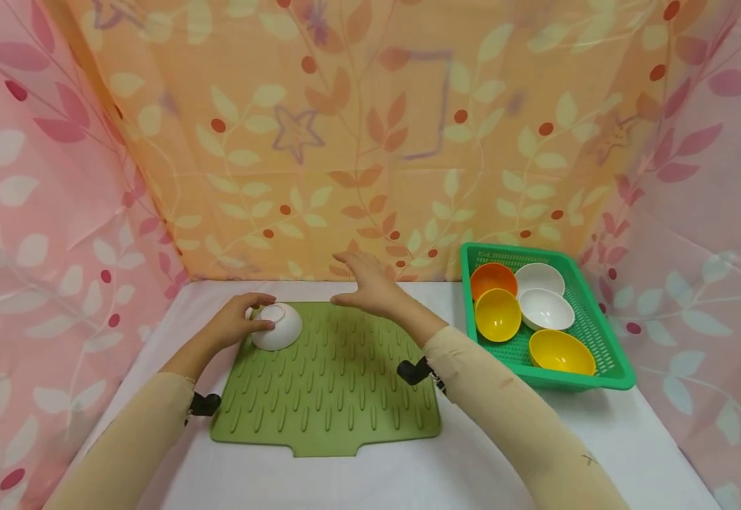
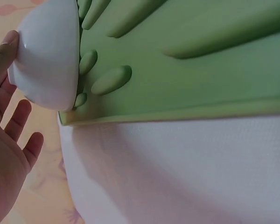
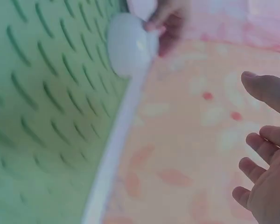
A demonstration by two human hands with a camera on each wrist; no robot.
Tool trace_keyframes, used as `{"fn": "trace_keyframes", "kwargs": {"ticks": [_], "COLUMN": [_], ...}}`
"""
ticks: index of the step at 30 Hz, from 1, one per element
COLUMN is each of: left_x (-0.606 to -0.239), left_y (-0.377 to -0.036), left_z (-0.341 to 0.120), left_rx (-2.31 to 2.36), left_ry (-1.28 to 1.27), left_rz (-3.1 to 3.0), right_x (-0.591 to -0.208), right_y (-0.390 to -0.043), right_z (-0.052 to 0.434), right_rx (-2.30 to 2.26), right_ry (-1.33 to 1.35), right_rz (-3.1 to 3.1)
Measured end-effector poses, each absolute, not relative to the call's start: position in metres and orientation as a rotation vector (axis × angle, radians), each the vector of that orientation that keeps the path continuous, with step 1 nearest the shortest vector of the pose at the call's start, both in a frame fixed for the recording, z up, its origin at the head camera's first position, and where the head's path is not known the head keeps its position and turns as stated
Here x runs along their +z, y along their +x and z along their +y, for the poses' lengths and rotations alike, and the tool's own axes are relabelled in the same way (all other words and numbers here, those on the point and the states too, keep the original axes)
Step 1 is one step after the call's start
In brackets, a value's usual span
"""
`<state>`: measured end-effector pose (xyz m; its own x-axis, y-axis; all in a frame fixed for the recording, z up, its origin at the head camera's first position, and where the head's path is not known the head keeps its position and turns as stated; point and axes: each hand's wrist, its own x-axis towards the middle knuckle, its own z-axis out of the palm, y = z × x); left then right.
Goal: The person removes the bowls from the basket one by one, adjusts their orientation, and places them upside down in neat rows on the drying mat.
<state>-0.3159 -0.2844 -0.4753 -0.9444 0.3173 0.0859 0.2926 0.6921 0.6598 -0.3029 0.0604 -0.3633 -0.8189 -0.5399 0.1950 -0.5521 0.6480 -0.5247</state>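
A white bowl point(image 1: 283, 330) sits upside down on the back left corner of a green ribbed drying mat point(image 1: 326, 397). My left hand point(image 1: 235, 322) holds it near its foot, with the thumb on one side and fingers on the other. In the left wrist view the thumb lies against the white bowl point(image 2: 49, 56), while the lower fingers are loosely bent off it. Raised above the far part of the mat, my right hand point(image 1: 370, 287) has its thumb and fingers spread. Nothing is in that hand point(image 3: 270, 163) in the right wrist view.
On the right stands a green plastic basket point(image 1: 609, 354). Inside are an orange bowl point(image 1: 494, 280), a yellow bowl point(image 1: 498, 316), another yellow bowl point(image 1: 563, 354) and two white bowls point(image 1: 545, 309). A white cloth point(image 1: 396, 474) covers the table; patterned curtains point(image 1: 370, 142) enclose the back and sides.
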Motion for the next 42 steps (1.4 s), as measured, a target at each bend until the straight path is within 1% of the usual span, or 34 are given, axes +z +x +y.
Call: {"fn": "trace_keyframes", "kwargs": {"ticks": [3, 7, 14, 22, 27, 34, 42], "left_x": [-0.476, -0.478, -0.481, -0.485, -0.484, -0.488, -0.486], "left_y": [-0.317, -0.316, -0.316, -0.314, -0.314, -0.315, -0.314], "left_z": [-0.286, -0.286, -0.287, -0.286, -0.287, -0.289, -0.288], "left_rx": [1.101, 1.116, 1.154, 1.175, 1.183, 1.196, 1.204], "left_ry": [0.520, 0.517, 0.493, 0.489, 0.484, 0.478, 0.496], "left_rz": [2.857, 2.843, 2.840, 2.826, 2.839, 2.829, 2.833], "right_x": [-0.343, -0.325, -0.314, -0.336, -0.349, -0.362, -0.378], "right_y": [-0.297, -0.290, -0.287, -0.296, -0.303, -0.309, -0.313], "right_z": [0.089, 0.127, 0.199, 0.289, 0.330, 0.362, 0.377], "right_rx": [0.908, 0.865, 0.799, 0.703, 0.677, 0.518, 0.599], "right_ry": [0.945, 0.955, 0.906, 0.834, 0.850, 0.822, 0.892], "right_rz": [-2.811, -2.792, -2.794, -2.869, -2.940, -3.099, -3.207]}}
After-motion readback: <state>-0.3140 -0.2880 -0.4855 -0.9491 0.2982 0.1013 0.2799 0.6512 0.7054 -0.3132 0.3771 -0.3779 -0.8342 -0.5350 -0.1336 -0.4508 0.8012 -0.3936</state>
